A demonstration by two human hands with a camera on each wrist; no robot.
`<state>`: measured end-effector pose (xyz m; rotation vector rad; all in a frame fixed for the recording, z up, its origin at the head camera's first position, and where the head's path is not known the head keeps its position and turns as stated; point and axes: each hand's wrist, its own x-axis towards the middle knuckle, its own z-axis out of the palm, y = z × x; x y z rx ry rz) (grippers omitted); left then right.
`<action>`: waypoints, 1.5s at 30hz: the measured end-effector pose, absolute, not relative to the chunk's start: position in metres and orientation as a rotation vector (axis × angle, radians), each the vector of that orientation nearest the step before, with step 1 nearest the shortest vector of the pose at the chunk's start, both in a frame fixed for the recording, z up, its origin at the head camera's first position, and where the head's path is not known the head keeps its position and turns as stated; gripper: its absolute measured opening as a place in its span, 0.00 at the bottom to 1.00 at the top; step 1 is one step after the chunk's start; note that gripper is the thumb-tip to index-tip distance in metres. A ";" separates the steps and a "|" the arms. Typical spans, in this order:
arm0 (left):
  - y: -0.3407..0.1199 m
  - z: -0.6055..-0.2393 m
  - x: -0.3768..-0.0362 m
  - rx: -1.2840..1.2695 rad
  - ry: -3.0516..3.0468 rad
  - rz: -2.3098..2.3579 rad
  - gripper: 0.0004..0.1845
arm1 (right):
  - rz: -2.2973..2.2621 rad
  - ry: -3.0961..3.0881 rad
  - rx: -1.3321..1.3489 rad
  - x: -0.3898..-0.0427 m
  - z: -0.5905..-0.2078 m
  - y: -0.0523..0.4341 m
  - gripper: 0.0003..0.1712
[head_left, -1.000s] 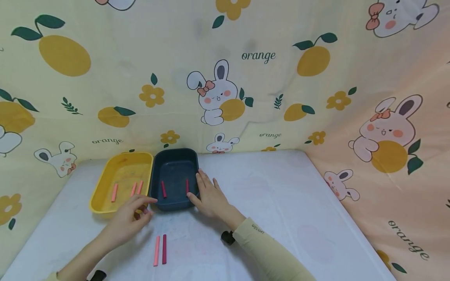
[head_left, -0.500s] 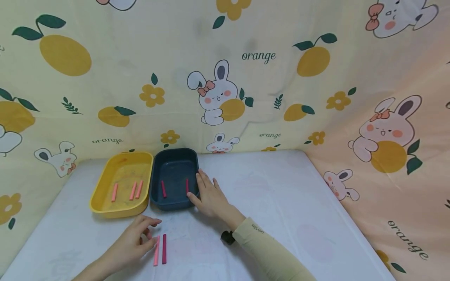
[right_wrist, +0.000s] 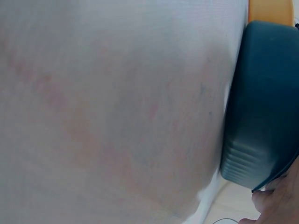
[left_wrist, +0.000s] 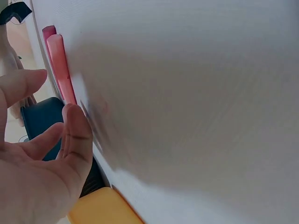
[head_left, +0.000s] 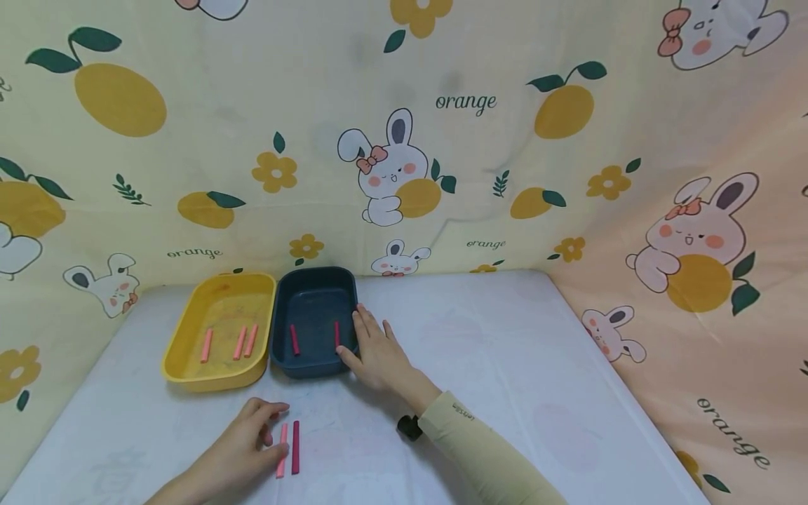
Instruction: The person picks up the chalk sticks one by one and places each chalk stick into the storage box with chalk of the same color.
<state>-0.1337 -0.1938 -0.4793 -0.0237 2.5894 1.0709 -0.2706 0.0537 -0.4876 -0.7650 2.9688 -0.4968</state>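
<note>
Since a second ago the left hand has drawn back from the yellow tray and come down to the light pink stick on the counter. Its loosely curved fingers touch the stick beside them without gripping it. A dark pink stick lies just beside, parallel. The right hand has not moved: fingers straight, it rests flat against the right wall of the dark blue tray, which holds two dark pink sticks; the yellow tray holds three light pink ones
</note>
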 end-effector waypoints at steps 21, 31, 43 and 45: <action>-0.190 -0.484 -0.133 0.042 2.648 1.048 0.21 | -0.496 2.971 -0.769 -0.269 -0.487 0.054 0.50; -0.187 -0.481 -0.134 -0.011 2.637 1.010 0.19 | -0.501 2.976 -0.778 -0.269 -0.488 0.054 0.49; -0.185 -0.481 -0.138 -0.030 2.650 0.998 0.19 | -0.511 2.994 -0.792 -0.269 -0.489 0.053 0.49; -0.185 -0.482 -0.138 -0.027 2.659 1.008 0.19 | -0.516 2.994 -0.790 -0.269 -0.488 0.053 0.49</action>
